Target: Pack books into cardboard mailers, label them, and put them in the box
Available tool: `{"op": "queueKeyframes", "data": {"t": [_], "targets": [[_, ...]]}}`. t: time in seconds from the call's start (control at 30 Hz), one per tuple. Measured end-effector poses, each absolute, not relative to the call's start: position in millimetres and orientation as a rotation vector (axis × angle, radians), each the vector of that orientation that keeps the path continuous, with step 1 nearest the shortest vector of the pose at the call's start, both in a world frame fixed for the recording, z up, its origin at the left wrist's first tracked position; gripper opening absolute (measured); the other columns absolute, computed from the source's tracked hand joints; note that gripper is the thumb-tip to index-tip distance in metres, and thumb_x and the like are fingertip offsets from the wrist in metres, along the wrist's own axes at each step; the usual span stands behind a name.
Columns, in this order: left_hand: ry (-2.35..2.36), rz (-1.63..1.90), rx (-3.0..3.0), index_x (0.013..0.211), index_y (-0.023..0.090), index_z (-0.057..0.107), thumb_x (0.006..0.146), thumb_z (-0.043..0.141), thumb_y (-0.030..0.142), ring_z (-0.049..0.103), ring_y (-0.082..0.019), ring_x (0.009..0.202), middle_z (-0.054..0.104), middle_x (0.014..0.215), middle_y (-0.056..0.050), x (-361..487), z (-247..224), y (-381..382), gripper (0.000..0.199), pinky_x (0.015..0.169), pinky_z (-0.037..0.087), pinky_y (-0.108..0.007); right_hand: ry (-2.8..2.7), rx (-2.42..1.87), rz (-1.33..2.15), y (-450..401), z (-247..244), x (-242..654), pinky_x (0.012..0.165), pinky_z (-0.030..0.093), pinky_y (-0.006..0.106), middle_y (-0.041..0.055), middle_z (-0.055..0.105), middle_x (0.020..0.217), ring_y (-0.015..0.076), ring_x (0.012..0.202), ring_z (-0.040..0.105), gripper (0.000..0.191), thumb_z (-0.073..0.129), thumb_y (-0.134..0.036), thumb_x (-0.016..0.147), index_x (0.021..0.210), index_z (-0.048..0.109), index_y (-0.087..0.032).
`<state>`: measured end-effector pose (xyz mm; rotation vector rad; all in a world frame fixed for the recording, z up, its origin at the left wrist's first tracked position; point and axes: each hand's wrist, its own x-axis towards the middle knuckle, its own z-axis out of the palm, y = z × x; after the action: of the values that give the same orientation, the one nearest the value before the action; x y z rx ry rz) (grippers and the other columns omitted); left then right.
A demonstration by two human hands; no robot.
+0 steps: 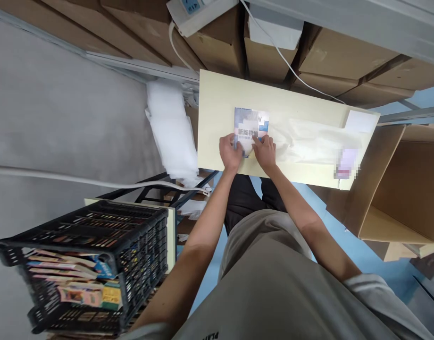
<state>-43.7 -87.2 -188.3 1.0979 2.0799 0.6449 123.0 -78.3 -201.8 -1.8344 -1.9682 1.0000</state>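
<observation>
Tabletop (215, 118): cream; booklet (242, 123) towards its nine o'clock. My left hand (231, 153) and right hand (265, 152), slightly apart, touch its seven and five o'clock corners; finger closure cannot be confirmed. Shelved cartons (328, 54) at twelve, open carton (410, 184) at three, book-holding crate (142, 255) at eight.

Bare tabletop (214, 108) lies open left of the book (246, 123); crumpled clear plastic (302, 141) covers its right.

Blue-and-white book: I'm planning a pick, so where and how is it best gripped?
I'd pinch the book by its left edge, above the left hand, coming from the left: it lies flat, that stretch looks free, and plastic film spreads to its right.
</observation>
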Motion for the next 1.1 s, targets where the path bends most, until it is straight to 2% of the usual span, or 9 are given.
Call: {"op": "queueKeyframes", "data": {"t": [0.1,0.27,0.33,0.5,0.63,0.77,0.93,1.03,1.1], "targets": [[2.199,0.503,0.962,0.124,0.019,0.073,0.088,0.078,0.023,0.076,-0.028,0.111,0.078,0.117,-0.012,-55.1,-191.6,-81.8,0.037,0.111,0.059,-0.043,-1.919,-1.889,0.997,-81.5,-202.5,118.0,0.111,0.055,0.059,0.0179,0.058,0.126,0.0388,0.129,0.051,0.042,0.06,-0.025,0.113,0.153,0.072,-0.028],[2.064,0.426,0.893,0.103,0.021,0.074,0.086,0.079,0.029,0.076,-0.026,0.099,0.078,0.097,-0.004,-56.4,-193.2,-66.5,0.02,0.099,0.062,-0.039,-1.852,-1.98,1.155,-75.6,-196.4,118.2,0.112,0.057,0.06,0.0197,0.058,0.134,0.0383,0.129,0.052,0.058,0.05,-0.011,0.106,0.158,0.071,-0.023],[2.015,0.505,0.967,0.109,0.023,0.074,0.086,0.076,0.026,0.077,-0.026,0.104,0.081,0.105,-0.004,-51.2,-187.7,-66.3,0.023,0.1,0.062,-0.038,-1.859,-1.939,1.201,-71.3,-197.1,125.1,0.118,0.055,0.059,0.0185,0.06,0.135,0.0368,0.13,0.054,0.061,0.051,-0.009,0.103,0.159,0.071,-0.023],[1.98,0.572,1.106,0.145,0.025,0.068,0.087,0.068,0.017,0.079,-0.029,0.114,0.082,0.129,-0.009,-27.5,-159.5,-82.8,0.059,0.104,0.063,-0.041,-1.846,-1.753,1.315,-61.2,-206.4,150.2,0.126,0.052,0.051,0.0143,0.067,0.128,0.0299,0.123,0.063,0.063,0.058,-0.008,0.096,0.155,0.073,-0.021],[1.931,0.588,1.258,0.157,0.023,0.061,0.094,0.064,0.017,0.08,-0.029,0.111,0.077,0.141,-0.013,-3.6,-134.3,-94.3,0.064,0.106,0.064,-0.044,-1.672,-1.641,1.51,-52.6,-214.2,169.8,0.11,0.062,0.041,0.0092,0.074,0.116,0.0243,0.11,0.069,0.043,0.062,-0.023,0.103,0.143,0.079,-0.023],[1.887,0.595,1.388,0.163,0.026,0.054,0.099,0.065,0.019,0.076,-0.032,0.122,0.071,0.144,-0.015,26.5,-116.0,-100.8,0.066,0.108,0.063,-0.045,-1.547,-1.631,1.557,-51.5,-214.4,189.8,0.105,0.065,0.041,0.0074,0.079,0.109,0.0235,0.104,0.073,0.033,0.068,-0.039,0.104,0.13,0.082,-0.023],[1.765,0.611,1.47,0.168,0.027,0.047,0.104,0.06,0.015,0.072,-0.032,0.129,0.067,0.146,-0.016,75.2,-118.1,-106.5,0.066,0.112,0.062,-0.045,-1.357,-1.623,1.428,-61.7,-192.9,223.9,0.105,0.065,0.044,0.0101,0.082,0.121,0.025,0.107,0.076,0.043,0.064,-0.061,0.107,0.125,0.081,-0.026],[1.696,0.597,1.478,0.166,0.025,0.051,0.104,0.061,0.013,0.071,-0.033,0.131,0.065,0.145,-0.017,106.3,-134.5,-104.5,0.063,0.111,0.062,-0.046,-1.217,-1.626,1.381,-69.4,-177.7,245.2,0.099,0.066,0.042,0.009,0.083,0.118,0.0239,0.104,0.077,0.054,0.054,-0.072,0.11,0.123,0.078,-0.026],[1.677,0.555,1.476,0.162,0.025,0.055,0.102,0.066,0.012,0.07,-0.035,0.129,0.065,0.143,-0.019,124.7,-146.8,-101.9,0.062,0.108,0.063,-0.049,-1.139,-1.681,1.352,-74.2,-174.3,256.4,0.093,0.066,0.04,0.0086,0.083,0.114,0.0234,0.1,0.077,0.056,0.057,-0.076,0.107,0.123,0.076,-0.026]]}}
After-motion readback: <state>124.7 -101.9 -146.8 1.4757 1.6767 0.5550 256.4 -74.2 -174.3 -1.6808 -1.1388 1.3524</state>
